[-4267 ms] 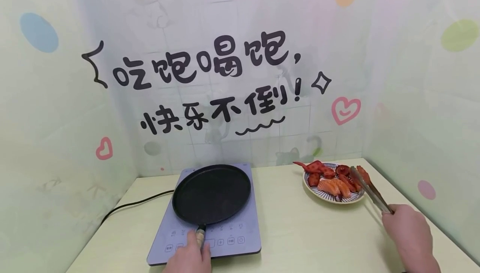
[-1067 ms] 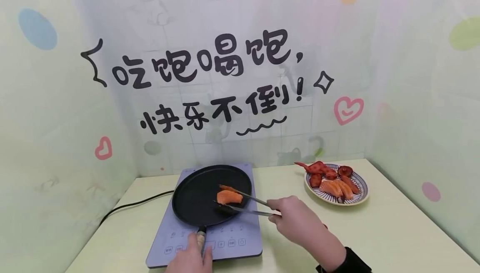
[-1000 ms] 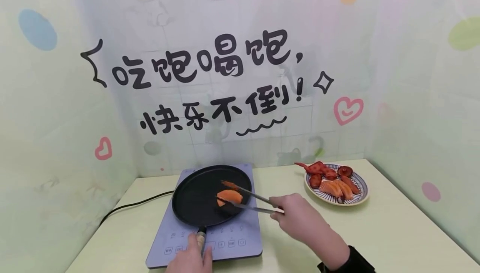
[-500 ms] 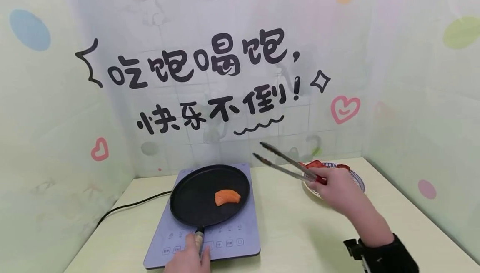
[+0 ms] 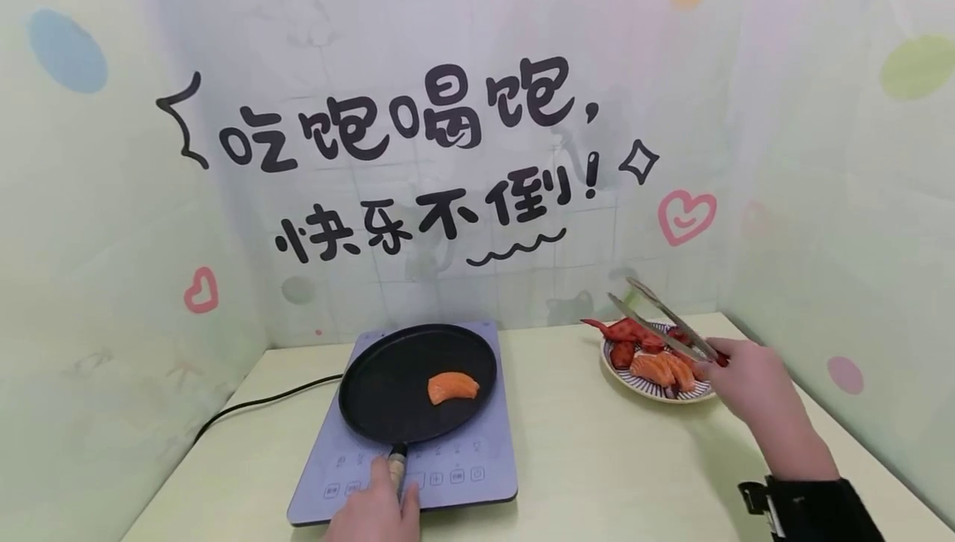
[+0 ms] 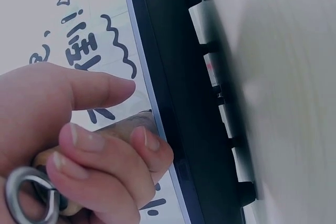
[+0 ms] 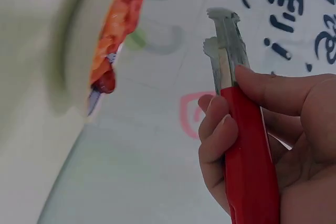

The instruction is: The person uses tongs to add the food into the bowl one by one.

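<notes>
My left hand [image 5: 378, 511] grips the wooden handle [image 5: 398, 467] of a round black frying pan [image 5: 403, 384]; in the left wrist view the fingers curl round it, a metal ring at its end. An orange salmon piece [image 5: 453, 388] lies on the pan's right side. My right hand [image 5: 757, 380] holds red-handled metal tongs [image 5: 664, 320], which also show in the right wrist view with the red handle [image 7: 249, 156] in the fingers. Their two arms stand apart over a patterned plate [image 5: 642, 394], nothing between the tips. On that plate lie salmon slices [image 5: 656, 368] and reddish food pieces [image 5: 627, 331].
The pan sits on a flat bluish induction cooker [image 5: 470, 484] with touch keys along its front. A black cord [image 5: 261, 402] runs left from it. The pale table [image 5: 567, 442] meets printed walls at the back and both sides.
The tongs took a salmon piece from the plate to the pan and let it go there. My right hand then went back right, over the plate. The left hand stayed on the handle.
</notes>
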The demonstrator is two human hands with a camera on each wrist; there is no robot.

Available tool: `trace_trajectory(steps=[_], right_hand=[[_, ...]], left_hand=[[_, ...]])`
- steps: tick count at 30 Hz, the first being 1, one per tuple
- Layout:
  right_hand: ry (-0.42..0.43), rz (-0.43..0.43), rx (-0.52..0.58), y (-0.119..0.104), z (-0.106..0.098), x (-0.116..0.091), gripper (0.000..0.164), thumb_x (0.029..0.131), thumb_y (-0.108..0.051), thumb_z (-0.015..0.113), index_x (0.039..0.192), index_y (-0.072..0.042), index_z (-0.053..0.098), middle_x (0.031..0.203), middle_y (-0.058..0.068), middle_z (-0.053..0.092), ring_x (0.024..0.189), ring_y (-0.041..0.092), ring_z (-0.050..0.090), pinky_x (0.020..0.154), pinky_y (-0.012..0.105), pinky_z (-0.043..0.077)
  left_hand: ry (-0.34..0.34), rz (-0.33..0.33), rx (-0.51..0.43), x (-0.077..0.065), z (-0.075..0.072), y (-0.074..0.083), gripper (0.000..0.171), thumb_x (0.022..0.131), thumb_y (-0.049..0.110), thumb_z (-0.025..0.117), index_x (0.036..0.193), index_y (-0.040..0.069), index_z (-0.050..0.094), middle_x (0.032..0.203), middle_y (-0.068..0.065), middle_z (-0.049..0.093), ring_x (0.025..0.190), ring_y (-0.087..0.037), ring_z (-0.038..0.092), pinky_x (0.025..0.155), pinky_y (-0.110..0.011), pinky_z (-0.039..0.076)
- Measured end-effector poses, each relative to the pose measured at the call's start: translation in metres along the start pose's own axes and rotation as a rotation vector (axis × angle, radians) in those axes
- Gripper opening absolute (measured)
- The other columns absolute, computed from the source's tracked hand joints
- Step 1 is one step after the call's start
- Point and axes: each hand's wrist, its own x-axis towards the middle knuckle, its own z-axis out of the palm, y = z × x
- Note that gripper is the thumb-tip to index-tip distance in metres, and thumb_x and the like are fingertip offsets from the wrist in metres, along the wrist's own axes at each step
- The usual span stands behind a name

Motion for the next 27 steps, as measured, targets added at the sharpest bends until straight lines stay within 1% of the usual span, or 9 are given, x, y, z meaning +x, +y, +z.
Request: trace_trajectory(steps=[1,5,7,9,12,15,19,23,27], right_hand=[[-0.003,0.011,-0.022,0.010,0.000,0.000,0.025,0.097,-0.014,0.068,0.115,0.003,0.073,0.086,0.018,0.068,0.071,0.027,0.055,0.059,0.037,0.040],[-0.034,0.060,-0.099,0.043,-0.001,-0.001,0.021,0.097,-0.015,0.066,0.105,0.005,0.067,0.090,0.027,0.066,0.075,0.038,0.061,0.064,0.048,0.047],[-0.057,0.077,-0.115,0.053,-0.003,-0.002,0.019,0.096,-0.014,0.065,0.101,0.004,0.066,0.087,0.027,0.065,0.074,0.038,0.060,0.065,0.048,0.047],[-0.088,0.088,-0.112,0.059,-0.004,-0.002,0.016,0.096,-0.015,0.064,0.091,0.001,0.063,0.079,0.021,0.061,0.069,0.032,0.056,0.061,0.044,0.043],[-0.116,0.103,-0.097,0.061,-0.004,-0.002,0.017,0.095,-0.015,0.062,0.083,-0.004,0.060,0.073,0.013,0.056,0.066,0.026,0.051,0.059,0.038,0.037],[-0.135,0.146,-0.078,0.061,-0.003,-0.004,0.016,0.095,-0.015,0.059,0.084,-0.004,0.060,0.073,0.013,0.055,0.066,0.026,0.050,0.058,0.038,0.037],[-0.136,0.186,-0.073,0.059,0.002,-0.006,0.015,0.092,-0.014,0.058,0.089,-0.001,0.064,0.077,0.018,0.059,0.067,0.028,0.052,0.056,0.040,0.039],[-0.123,0.193,-0.095,0.057,0.006,-0.007,0.021,0.090,-0.013,0.058,0.097,0.004,0.068,0.087,0.027,0.065,0.070,0.031,0.056,0.056,0.044,0.042],[-0.131,0.224,-0.092,0.052,0.008,-0.007,0.022,0.090,-0.011,0.056,0.098,0.005,0.068,0.087,0.027,0.065,0.070,0.032,0.055,0.055,0.044,0.043]], left_hand=[[-0.002,0.001,0.000,0.000,0.000,0.000,0.050,0.101,0.037,0.067,0.123,-0.005,0.051,0.068,-0.013,0.059,0.058,-0.030,0.062,0.058,-0.045,0.047],[0.006,0.003,0.001,-0.001,0.000,0.000,0.049,0.100,0.036,0.068,0.121,-0.006,0.052,0.067,-0.013,0.058,0.057,-0.028,0.061,0.058,-0.043,0.046],[0.014,0.006,0.003,-0.001,0.000,-0.001,0.049,0.100,0.036,0.068,0.120,-0.007,0.052,0.066,-0.013,0.058,0.056,-0.028,0.060,0.057,-0.041,0.045],[0.016,0.005,0.006,-0.001,0.000,-0.002,0.050,0.100,0.036,0.068,0.121,-0.007,0.052,0.066,-0.013,0.057,0.056,-0.027,0.059,0.057,-0.040,0.044],[0.016,0.001,0.006,-0.001,0.000,-0.002,0.050,0.100,0.036,0.068,0.120,-0.006,0.051,0.065,-0.012,0.056,0.056,-0.026,0.058,0.057,-0.039,0.043],[0.009,-0.004,0.004,0.000,0.000,-0.001,0.049,0.100,0.037,0.068,0.119,-0.005,0.051,0.066,-0.012,0.056,0.057,-0.026,0.058,0.057,-0.039,0.042],[0.007,-0.005,0.001,0.001,0.001,0.000,0.047,0.100,0.037,0.068,0.116,-0.005,0.051,0.067,-0.012,0.056,0.058,-0.026,0.058,0.058,-0.040,0.043],[0.014,0.000,0.004,0.000,0.000,0.001,0.047,0.100,0.037,0.069,0.115,-0.005,0.052,0.067,-0.012,0.056,0.058,-0.026,0.058,0.058,-0.040,0.043],[0.010,0.008,0.004,0.000,0.000,0.002,0.048,0.100,0.037,0.068,0.116,-0.005,0.051,0.066,-0.012,0.056,0.057,-0.026,0.058,0.058,-0.040,0.043]])
